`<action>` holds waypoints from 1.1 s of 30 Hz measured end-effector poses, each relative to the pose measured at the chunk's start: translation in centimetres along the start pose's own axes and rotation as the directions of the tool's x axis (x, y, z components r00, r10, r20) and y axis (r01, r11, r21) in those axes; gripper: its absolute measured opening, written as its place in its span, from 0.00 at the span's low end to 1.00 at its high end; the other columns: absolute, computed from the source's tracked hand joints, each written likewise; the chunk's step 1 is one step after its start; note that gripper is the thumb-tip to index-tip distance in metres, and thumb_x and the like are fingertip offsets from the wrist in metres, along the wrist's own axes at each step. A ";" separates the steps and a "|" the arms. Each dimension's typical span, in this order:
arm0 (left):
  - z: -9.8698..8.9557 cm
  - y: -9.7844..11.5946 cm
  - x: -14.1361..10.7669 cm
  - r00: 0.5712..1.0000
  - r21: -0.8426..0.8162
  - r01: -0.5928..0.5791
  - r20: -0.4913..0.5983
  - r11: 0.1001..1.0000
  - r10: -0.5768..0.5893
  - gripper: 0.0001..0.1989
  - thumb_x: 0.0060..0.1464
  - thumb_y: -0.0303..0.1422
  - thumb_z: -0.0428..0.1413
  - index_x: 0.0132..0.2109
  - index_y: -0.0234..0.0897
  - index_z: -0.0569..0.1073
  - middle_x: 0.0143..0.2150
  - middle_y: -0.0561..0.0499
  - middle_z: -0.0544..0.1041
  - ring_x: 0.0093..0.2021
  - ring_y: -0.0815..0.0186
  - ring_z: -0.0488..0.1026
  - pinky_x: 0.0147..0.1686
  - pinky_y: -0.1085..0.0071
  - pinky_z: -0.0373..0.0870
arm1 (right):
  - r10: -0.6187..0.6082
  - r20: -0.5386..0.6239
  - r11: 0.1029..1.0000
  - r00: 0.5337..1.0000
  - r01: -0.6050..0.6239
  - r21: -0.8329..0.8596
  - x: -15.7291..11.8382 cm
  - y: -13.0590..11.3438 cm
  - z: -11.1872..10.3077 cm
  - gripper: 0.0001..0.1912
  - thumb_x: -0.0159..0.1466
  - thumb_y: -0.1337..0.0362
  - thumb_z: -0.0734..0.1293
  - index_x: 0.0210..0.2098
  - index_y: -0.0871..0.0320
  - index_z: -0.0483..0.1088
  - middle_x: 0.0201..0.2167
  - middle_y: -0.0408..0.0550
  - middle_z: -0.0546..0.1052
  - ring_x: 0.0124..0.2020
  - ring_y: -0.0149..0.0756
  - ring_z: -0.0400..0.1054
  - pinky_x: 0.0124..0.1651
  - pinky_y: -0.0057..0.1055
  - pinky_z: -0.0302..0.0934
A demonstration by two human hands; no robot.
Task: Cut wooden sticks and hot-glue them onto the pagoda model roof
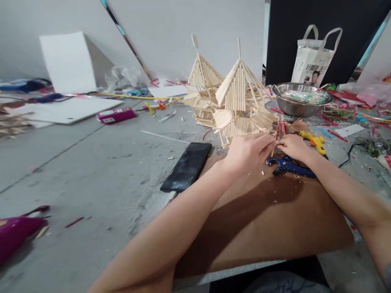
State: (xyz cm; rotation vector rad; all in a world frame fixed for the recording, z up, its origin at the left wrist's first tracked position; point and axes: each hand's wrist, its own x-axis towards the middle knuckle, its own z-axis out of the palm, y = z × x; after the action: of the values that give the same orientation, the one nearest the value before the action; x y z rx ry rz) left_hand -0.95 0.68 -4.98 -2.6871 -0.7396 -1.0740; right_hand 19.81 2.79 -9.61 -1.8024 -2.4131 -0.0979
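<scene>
My left hand (252,151) is in front of the nearer wooden-stick tower (240,91), its fingers bent together around something too small to make out. Close to its right, my right hand (291,146) has its fingers pinched near a thin stick (273,151) that shows between the two hands. Red-wrapped sticks (280,127) stand just behind the fingertips. Blue-handled cutters (290,167) lie on the brown board (275,219) under my right hand. A second pointed stick tower (203,77) is farther back on the left.
A black phone (187,167) lies left of my left hand. A metal bowl (302,106) with wrapped items and a yellow glue gun (314,141) are to the right. A white bag (313,61) stands behind. Purple packs (116,116) and scraps are scattered around.
</scene>
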 end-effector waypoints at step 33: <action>2.7 -1.2 -2.3 0.649 -0.098 0.283 0.752 0.954 -0.115 0.06 0.49 0.29 0.52 0.34 0.36 0.74 0.32 0.47 0.76 0.31 0.64 0.71 0.30 0.71 0.61 | 0.070 -0.018 0.978 0.997 -0.065 0.200 -0.8 -4.0 -2.5 0.14 0.61 0.59 0.59 0.33 0.56 0.76 0.32 0.49 0.79 0.34 0.39 0.71 0.35 0.31 0.57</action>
State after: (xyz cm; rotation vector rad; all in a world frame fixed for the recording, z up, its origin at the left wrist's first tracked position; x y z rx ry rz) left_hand -1.30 1.69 -8.56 -3.2859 -1.1102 0.0162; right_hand 16.34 0.56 -7.18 -1.7793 -2.2507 0.1224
